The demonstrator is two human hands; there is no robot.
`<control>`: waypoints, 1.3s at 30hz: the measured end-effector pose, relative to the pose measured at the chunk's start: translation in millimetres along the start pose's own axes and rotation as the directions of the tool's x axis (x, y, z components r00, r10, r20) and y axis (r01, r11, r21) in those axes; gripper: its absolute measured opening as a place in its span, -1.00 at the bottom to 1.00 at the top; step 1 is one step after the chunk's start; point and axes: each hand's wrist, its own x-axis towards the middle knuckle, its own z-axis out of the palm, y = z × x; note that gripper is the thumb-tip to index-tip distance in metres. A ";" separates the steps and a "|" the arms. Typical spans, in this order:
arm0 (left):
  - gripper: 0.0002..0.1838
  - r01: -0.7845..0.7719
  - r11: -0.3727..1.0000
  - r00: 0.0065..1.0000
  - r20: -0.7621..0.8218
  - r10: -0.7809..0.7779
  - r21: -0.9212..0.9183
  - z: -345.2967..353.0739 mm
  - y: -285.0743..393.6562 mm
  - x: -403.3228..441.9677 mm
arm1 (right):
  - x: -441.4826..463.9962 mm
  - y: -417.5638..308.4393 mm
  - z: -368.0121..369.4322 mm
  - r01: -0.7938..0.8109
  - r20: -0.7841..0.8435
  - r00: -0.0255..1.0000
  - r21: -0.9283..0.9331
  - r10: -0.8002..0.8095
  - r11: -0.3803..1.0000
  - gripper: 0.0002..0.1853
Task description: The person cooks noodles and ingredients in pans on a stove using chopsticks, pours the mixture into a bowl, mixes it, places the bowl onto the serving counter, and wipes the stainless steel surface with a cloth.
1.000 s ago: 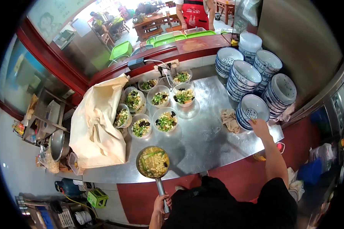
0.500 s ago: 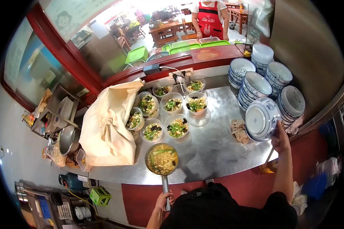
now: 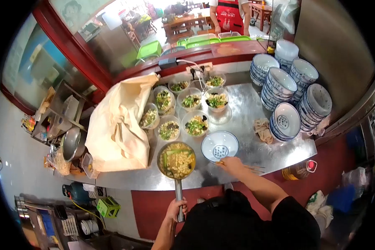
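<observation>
A long-handled pan (image 3: 176, 160) of soupy food with pale pieces and green stalks is at the counter's front edge. My left hand (image 3: 176, 209) is closed around the pan's handle. A blue-and-white bowl (image 3: 220, 145) stands upright to the right of the pan, with nothing in it. My right hand (image 3: 232, 167) is at the bowl's near rim, its fingers closed on thin chopsticks (image 3: 254, 168) that stick out to the right. Whether the fingers also pinch the rim is hard to see. Several clear plastic tubs (image 3: 196, 124) of food topped with greens stand behind.
Stacks of blue-and-white bowls (image 3: 284, 121) stand at the right beside a crumpled cloth (image 3: 263, 131). A large cream cloth (image 3: 116, 129) covers the left side. A jug (image 3: 298, 171) of dark liquid stands on the floor. Beyond the ledge is a person in a red apron (image 3: 229, 18).
My right hand has brought the bowl from the stacks at the right to the counter beside the pan, turning it upright. My left hand still holds the pan.
</observation>
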 end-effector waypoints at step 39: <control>-0.82 0.076 0.899 0.996 -0.002 -0.084 0.431 79.2 25.4 43.0 | -27.8 -13.9 -110.1 0.284 -0.419 0.908 0.651 0.021 0.704 -0.80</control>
